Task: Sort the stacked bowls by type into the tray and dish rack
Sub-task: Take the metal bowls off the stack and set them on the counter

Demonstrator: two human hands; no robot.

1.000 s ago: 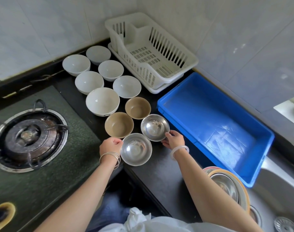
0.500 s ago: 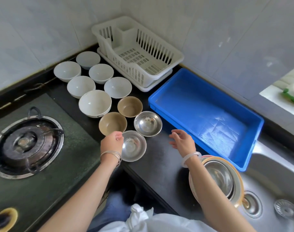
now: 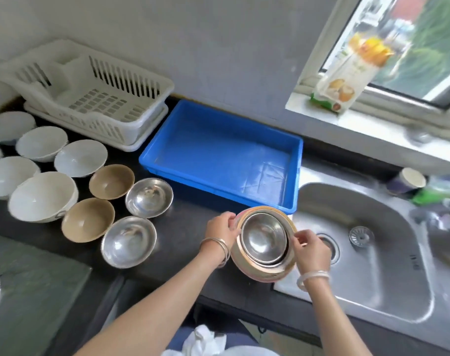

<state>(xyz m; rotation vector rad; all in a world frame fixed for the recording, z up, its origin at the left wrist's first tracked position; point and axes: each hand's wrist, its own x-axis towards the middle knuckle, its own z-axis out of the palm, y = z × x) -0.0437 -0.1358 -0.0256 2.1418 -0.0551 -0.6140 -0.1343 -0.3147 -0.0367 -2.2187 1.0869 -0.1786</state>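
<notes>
A stack of nested bowls [image 3: 263,242], steel ones inside a tan-rimmed one, stands at the counter edge by the sink. My left hand [image 3: 222,228] grips its left rim and my right hand [image 3: 311,251] grips its right rim. Spread on the black counter to the left are two steel bowls [image 3: 149,197] [image 3: 128,241], two brown bowls [image 3: 111,181] [image 3: 88,219] and several white bowls [image 3: 43,196]. The blue tray [image 3: 218,152] lies empty behind the stack. The white dish rack [image 3: 90,98], also empty, stands at the back left.
A steel sink [image 3: 360,253] with a drain strainer [image 3: 361,236] lies to the right. A cup [image 3: 408,181] sits by the sink's far rim. A carton [image 3: 349,75] stands on the window sill. The green stove surface [image 3: 34,291] is at the lower left.
Both hands left the spread-out steel bowls and moved right to the stack by the sink, now holding its rim. The camera view swung right toward the sink and window.
</notes>
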